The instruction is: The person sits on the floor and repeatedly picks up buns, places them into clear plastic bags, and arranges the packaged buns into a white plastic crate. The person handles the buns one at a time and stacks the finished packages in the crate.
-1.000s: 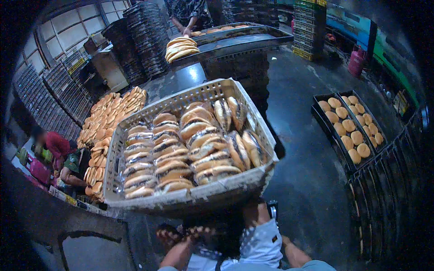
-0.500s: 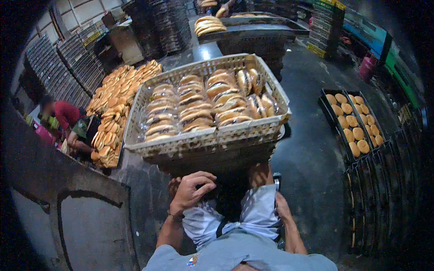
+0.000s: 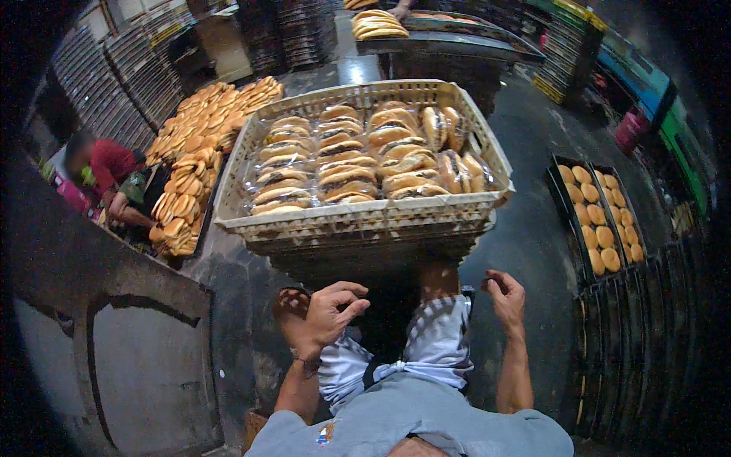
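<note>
A cream plastic crate [image 3: 365,220] stands in front of me, on top of a stack of crates. It holds rows of filled buns [image 3: 346,166] in clear plastic bags; two pairs at the right stand on edge. My left hand [image 3: 335,311] hovers over my left knee, below the crate's front side, fingers loosely bent and apart from the thumb, with nothing in it. To the right of my right knee, my right hand [image 3: 506,298] is raised in the air with loosely curled fingers, and no object shows in it. Neither hand touches the crate.
Loose buns [image 3: 199,129] lie heaped at the left, where a person in a red shirt [image 3: 113,171] bends down. Black trays of round buns [image 3: 598,217] top a stack at the right. Behind the crate, another person's hand [image 3: 401,9] is near piled buns [image 3: 379,25].
My right hand has come up and forward from beside my hip. My left hand stays over the knee, nearly still. The view has shifted slightly.
</note>
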`<state>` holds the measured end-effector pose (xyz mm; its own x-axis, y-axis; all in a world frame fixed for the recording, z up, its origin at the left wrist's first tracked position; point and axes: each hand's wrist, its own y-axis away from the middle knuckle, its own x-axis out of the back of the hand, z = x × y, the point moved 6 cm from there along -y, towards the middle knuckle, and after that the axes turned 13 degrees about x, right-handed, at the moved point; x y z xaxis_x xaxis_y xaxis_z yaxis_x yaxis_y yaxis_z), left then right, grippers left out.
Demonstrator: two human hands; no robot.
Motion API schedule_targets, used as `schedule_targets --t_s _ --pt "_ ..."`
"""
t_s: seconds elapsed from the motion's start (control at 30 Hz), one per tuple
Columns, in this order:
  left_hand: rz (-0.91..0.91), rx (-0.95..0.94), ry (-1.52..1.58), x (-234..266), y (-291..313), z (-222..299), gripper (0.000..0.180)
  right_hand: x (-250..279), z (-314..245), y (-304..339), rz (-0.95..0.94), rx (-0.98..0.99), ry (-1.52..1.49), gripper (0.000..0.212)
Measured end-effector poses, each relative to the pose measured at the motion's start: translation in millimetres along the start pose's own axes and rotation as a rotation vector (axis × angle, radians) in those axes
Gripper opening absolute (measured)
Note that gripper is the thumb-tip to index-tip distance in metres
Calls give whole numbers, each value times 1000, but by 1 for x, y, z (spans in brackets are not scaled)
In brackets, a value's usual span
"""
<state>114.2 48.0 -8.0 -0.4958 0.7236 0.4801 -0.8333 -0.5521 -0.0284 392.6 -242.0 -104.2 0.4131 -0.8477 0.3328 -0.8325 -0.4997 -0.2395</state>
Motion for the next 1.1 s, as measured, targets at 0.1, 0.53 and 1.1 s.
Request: schedule_targets --t_s 0.1,0.53,1.1 --pt "77 -2 23 8 1 2 18 -22 -21 -14 -53 124 -11 24" --pt "216 116 129 26 -7 -15 16 -83 -116 -27 -495 555 240 21" --pt "344 -27 -1229 220 -409 -10 22 -166 -95 -5 -709 511 83 21"
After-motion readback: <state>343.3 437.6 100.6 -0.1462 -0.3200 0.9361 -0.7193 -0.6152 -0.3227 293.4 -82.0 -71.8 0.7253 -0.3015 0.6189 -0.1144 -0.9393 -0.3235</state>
